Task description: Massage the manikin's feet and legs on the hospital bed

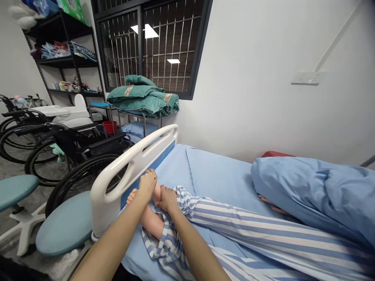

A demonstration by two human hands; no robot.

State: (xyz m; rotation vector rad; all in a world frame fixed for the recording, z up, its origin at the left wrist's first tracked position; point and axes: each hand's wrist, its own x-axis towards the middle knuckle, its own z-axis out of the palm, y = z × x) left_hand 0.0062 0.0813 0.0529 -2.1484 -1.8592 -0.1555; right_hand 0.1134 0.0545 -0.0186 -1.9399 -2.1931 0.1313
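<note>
A figure with smooth pink legs like a care manikin's lies on the bed in blue-and-white striped trousers (234, 216). My left hand (148, 182) is closed over the front of its far foot (157, 192), hiding the toes. Just right of it, my right hand (168, 198) is wrapped round the ankle of that same foot, beside the gathered trouser cuff (182, 197). The near foot (131, 196) shows its toes past my left forearm, which covers part of it. Below that, the near shin (154, 224) is bare above its cuff.
A white footboard (101, 195) stands close left of the feet. A blue quilt (307, 191) covers the figure's upper part, with fingers showing under its edge. Wheelchairs (84, 156), round stools (66, 224) and green folded bedding (143, 97) are to the left. The wall runs behind the bed.
</note>
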